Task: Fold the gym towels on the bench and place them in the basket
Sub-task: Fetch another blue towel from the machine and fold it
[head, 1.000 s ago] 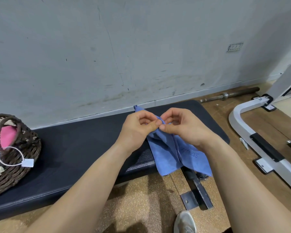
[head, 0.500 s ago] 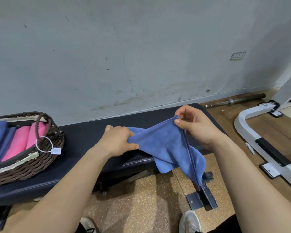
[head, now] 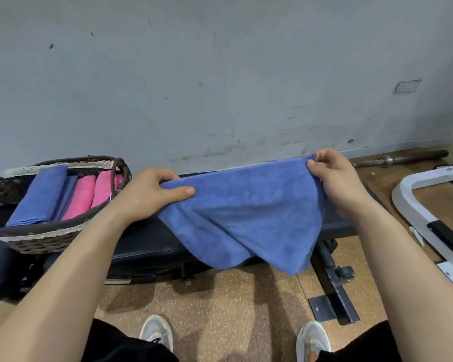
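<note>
Blue microfibre, spread wide: the gym towel [head: 246,218] hangs stretched between the two hands, held above and in front of the black padded bench [head: 144,241]. The left hand [head: 147,197] grips the towel's top left corner, with the thumb laid flat on the near face of the cloth and the fingers curled behind it. The right hand [head: 335,184] pinches the top right corner between thumb and fingertips. It is a little higher than the left, so the top edge runs taut and climbs toward the right. Below that edge the cloth sags in soft folds, and its lower right corner droops past the bench's front edge. Whether the far side touches the pad cannot be told.

Just left of the left hand, a dark wicker basket [head: 37,237] with pale trim stands on the same bench. It holds folded blue towels [head: 39,197] on the left and folded pink towels [head: 83,197] on the right. A barbell [head: 403,159] lies by the grey wall beyond the right hand, and a white machine frame [head: 413,205] sits nearer. Pale shoes [head: 156,333] show below on the cork floor.
</note>
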A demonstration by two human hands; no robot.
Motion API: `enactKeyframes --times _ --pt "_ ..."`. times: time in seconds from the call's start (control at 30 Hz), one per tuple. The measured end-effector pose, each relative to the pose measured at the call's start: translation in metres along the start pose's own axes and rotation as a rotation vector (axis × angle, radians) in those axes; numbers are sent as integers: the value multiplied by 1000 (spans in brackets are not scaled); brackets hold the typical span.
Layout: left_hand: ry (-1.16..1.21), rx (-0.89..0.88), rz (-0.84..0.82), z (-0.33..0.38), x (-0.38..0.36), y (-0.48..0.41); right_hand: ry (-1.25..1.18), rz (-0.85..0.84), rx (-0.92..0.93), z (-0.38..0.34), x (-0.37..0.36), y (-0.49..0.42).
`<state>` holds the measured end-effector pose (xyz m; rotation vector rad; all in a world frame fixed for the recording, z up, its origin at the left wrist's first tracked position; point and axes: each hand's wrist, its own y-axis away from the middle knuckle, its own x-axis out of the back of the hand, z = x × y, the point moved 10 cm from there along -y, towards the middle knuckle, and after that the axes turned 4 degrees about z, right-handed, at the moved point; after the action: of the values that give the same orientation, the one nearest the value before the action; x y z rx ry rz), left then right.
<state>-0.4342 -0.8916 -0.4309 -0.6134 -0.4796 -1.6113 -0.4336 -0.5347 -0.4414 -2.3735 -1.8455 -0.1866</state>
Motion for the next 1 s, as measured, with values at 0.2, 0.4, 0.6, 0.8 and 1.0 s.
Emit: enactKeyframes --times 0.2,0.4,0.6,0.8,1.0 --pt "299 46 -243 -3 -10 3 24 69 -2 -1 2 -4" --pt "-268 96 116 -45 1 -33 586 197 141 0 7 -20" --pt "192 274 259 -65 -15 -55 241 253 -56 24 2 -38" --pt "209 201 403 -61 -14 -82 61 260 -87 28 -13 -60" --pt "193 113 461 -51 -15 -106 -173 202 -113 38 -35 -85"
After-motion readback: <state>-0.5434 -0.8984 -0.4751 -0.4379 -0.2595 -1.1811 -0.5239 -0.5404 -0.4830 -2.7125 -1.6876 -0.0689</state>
